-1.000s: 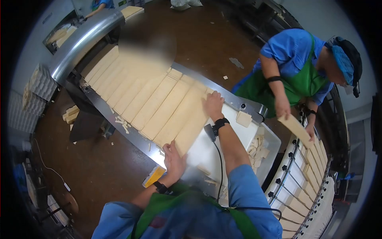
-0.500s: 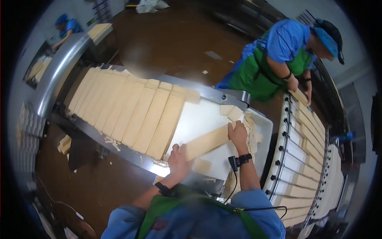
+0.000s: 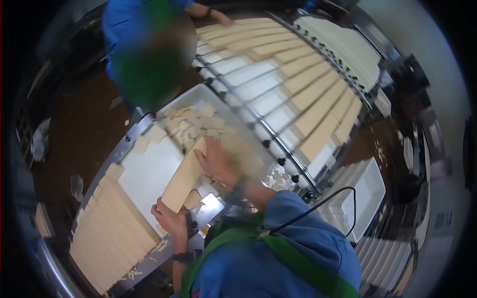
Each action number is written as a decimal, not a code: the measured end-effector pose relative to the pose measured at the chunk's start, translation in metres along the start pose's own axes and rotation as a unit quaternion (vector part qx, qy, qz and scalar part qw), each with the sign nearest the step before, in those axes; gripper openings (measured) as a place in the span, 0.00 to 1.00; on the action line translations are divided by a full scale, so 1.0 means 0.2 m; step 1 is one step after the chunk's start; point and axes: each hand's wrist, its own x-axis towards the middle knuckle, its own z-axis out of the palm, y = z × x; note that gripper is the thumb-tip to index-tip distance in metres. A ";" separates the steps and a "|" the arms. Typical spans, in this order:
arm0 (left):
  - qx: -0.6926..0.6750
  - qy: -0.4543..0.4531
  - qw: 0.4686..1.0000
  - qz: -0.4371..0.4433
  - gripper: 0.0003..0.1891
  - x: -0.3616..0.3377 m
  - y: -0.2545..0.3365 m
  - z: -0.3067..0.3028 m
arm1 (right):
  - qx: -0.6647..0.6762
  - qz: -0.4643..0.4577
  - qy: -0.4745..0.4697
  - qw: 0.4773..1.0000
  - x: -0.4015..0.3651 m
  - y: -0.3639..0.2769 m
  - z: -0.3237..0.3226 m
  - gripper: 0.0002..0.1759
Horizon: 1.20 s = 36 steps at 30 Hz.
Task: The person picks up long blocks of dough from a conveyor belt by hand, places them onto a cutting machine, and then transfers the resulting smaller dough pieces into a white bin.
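A long, flat, pale beige dough strip (image 3: pixel 183 183) is held slantwise between my two hands. My left hand (image 3: pixel 170 218) is closed on its lower end, near the edge of the white work surface (image 3: pixel 149 166). At the upper end, my right hand (image 3: pixel 216 159) grips the strip, thumb over it and the other fingers partly hidden. Beside that hand is a pale tub (image 3: pixel 174 102) of broken dough pieces (image 3: pixel 196 121). A row of similar dough strips (image 3: pixel 112 228) lies overlapping to the left of my left hand.
A slatted conveyor (image 3: pixel 258 119) with rows of strips runs along the far right side. A co-worker in blue and green (image 3: pixel 119 35) stands at the upper left, one hand (image 3: pixel 221 19) over the conveyor. A white bin (image 3: pixel 375 184) stands at right.
My view has swung to the right, bringing more of the conveyor in and shifting the co-worker to the upper left. The strip stays in both hands, now turned more steeply beside the tub.
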 end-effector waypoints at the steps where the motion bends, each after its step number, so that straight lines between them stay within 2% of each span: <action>1: -0.023 0.021 0.999 0.041 0.42 -0.03 0.10 0.03 | -0.004 0.013 0.011 1.000 -0.02 0.08 -0.12 0.33; 3: -0.046 -0.007 0.996 0.070 0.41 -0.05 0.33 0.08 | -0.114 0.017 0.162 0.980 -0.06 0.25 -0.39 0.33; 4: -0.053 -0.035 0.990 0.122 0.42 -0.07 0.47 0.11 | -0.117 0.025 0.169 0.978 -0.08 0.35 -0.53 0.33; 7: -0.085 -0.137 0.956 0.246 0.44 -0.19 0.91 0.15 | -0.090 0.076 0.318 0.941 -0.11 0.66 -1.05 0.28; 9: -0.102 -0.217 0.928 0.285 0.43 -0.32 1.13 0.22 | -0.060 0.171 0.298 0.937 -0.17 0.79 -1.41 0.24; 10: -0.102 -0.221 0.926 0.289 0.43 -0.38 1.23 0.24 | -0.081 0.182 0.324 0.925 -0.21 0.89 -1.54 0.23; 12: -0.158 -0.399 0.858 0.283 0.41 -0.49 1.40 0.28 | -0.103 0.195 0.353 0.910 -0.30 1.08 -1.73 0.21; 13: -0.158 -0.401 0.857 0.285 0.41 -0.56 1.46 0.31 | -0.102 0.237 0.328 0.909 -0.35 1.17 -1.82 0.21; 14: -0.159 -0.447 0.831 0.292 0.39 -0.62 1.52 0.34 | -0.101 0.279 0.301 0.906 -0.39 1.25 -1.88 0.21; 15: -0.159 -0.491 0.802 0.299 0.38 -0.67 1.55 0.36 | -0.101 0.280 0.303 0.905 -0.42 1.36 -1.92 0.21; 16: -0.173 -0.488 0.783 0.345 0.38 -0.72 1.55 0.43 | -0.128 0.300 0.247 0.912 -0.44 1.44 -1.95 0.21; 17: -0.172 -0.488 0.783 0.345 0.38 -0.77 1.54 0.50 | -0.154 0.318 0.189 0.916 -0.46 1.53 -1.97 0.21; 18: -0.175 -0.517 0.778 0.311 0.38 -0.80 1.56 0.53 | -0.154 0.327 0.119 0.925 -0.44 1.56 -2.00 0.22; 19: -0.178 -0.546 0.771 0.275 0.38 -0.83 1.58 0.56 | -0.153 0.327 0.118 0.925 -0.44 1.69 -2.00 0.22; 21: -0.174 -0.538 0.778 0.275 0.38 -0.88 1.61 0.68 | -0.249 0.220 0.032 0.943 -0.41 1.92 -1.97 0.21; 23: -0.167 -0.529 0.784 0.277 0.38 -0.90 1.64 0.80 | -0.261 0.239 0.066 0.933 -0.36 1.77 -1.99 0.21; 25: -0.165 -0.502 0.804 0.274 0.36 -0.91 1.72 0.91 | -0.339 0.160 0.222 0.900 -0.34 1.70 -2.01 0.22; 26: -0.166 -0.501 0.817 0.234 0.35 -0.93 1.76 0.94 | -0.338 0.159 0.224 0.900 -0.34 1.68 -2.02 0.22; 28: -0.167 -0.480 0.832 0.223 0.35 -0.97 1.77 1.01 | -0.310 0.230 0.211 0.898 -0.43 1.65 -2.01 0.26; 29: -0.167 -0.459 0.847 0.211 0.34 -0.98 1.78 1.04 | -0.309 0.229 0.213 0.898 -0.48 1.62 -2.01 0.26; 33: -0.194 -0.464 0.832 0.233 0.33 -0.97 1.75 1.02 | -0.123 0.089 0.130 0.980 -0.76 1.53 -1.95 0.31; 35: -0.224 -0.459 0.816 0.271 0.33 -0.97 1.72 1.04 | -0.009 0.096 0.053 0.994 -0.85 1.37 -1.92 0.37; 36: -0.223 -0.458 0.816 0.274 0.33 -0.96 1.74 1.01 | -0.008 0.095 0.056 0.994 -0.87 1.29 -1.91 0.37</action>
